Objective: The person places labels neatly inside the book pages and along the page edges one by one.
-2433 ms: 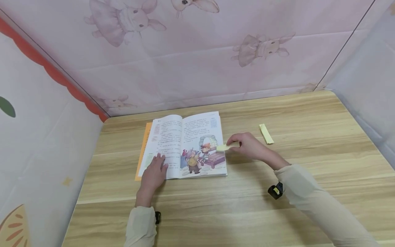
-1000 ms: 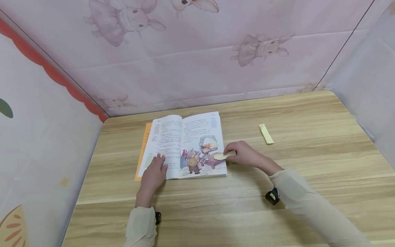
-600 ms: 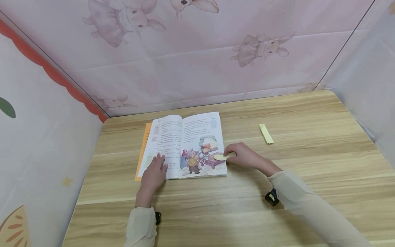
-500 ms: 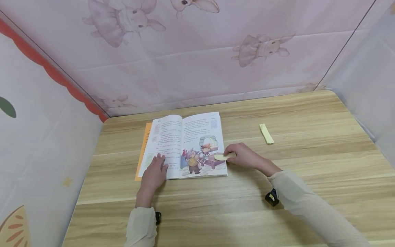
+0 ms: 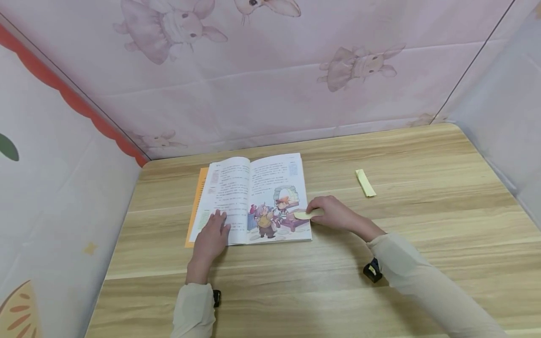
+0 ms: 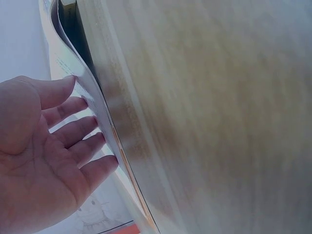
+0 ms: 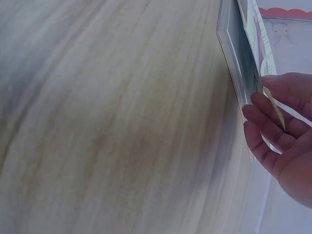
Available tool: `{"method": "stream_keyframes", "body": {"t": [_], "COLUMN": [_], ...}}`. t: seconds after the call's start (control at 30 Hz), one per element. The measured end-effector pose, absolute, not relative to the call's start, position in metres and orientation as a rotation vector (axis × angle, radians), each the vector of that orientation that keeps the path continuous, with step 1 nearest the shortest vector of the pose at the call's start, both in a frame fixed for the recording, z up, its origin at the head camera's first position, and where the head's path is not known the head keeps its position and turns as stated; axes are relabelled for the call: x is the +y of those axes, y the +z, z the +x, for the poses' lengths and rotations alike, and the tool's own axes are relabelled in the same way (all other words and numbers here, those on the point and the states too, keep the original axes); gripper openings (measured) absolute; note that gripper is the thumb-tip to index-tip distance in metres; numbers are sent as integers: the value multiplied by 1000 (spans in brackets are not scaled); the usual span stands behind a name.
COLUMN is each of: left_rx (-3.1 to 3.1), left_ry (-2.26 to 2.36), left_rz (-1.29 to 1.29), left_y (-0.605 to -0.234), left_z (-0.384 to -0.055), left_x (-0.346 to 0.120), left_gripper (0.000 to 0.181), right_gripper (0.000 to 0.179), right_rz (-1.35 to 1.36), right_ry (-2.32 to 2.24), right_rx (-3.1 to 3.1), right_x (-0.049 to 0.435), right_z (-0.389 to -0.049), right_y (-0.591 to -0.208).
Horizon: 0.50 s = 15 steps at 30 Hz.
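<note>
While the straight, slightly spread fingers of my left hand (image 5: 210,237) rest on the left page of the open book (image 5: 270,173), just left of the frame's centre, I pinch a pale yellow strip (image 5: 303,215) narrowly between thumb and fingers of my right hand (image 5: 334,212), near the middle of the frame. The strip's free end lies over the right page's outer edge, across the lower right of the illustration. I take this step to be placing the strip at that edge; whether it is pressed down, I cannot tell. The next move, I judge, calls for flattening it against the paper before I let go. A second yellow strip (image 5: 365,183) lies on the table (image 5: 270,291), right of centre.
</note>
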<state>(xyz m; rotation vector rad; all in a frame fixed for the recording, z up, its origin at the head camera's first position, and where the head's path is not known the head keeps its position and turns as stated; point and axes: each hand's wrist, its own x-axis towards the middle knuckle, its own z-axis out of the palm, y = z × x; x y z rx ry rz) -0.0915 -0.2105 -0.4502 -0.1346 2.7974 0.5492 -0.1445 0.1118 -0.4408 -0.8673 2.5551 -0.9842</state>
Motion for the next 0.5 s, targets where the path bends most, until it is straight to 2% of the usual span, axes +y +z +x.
{"method": "stream_keyframes", "body": {"t": [0.5], "left_rx": [2786], "left_ry": [557], "left_rz": [-149], "left_y": [-448], "left_z": [-91], "left_x": [-209], "left_gripper": [48], "right_gripper": [7], "right_rz": [-1012], "right_ry": [-984], "right_rx": [2622], "right_x": [109], "right_z": [-145], "right_y": [-442]}}
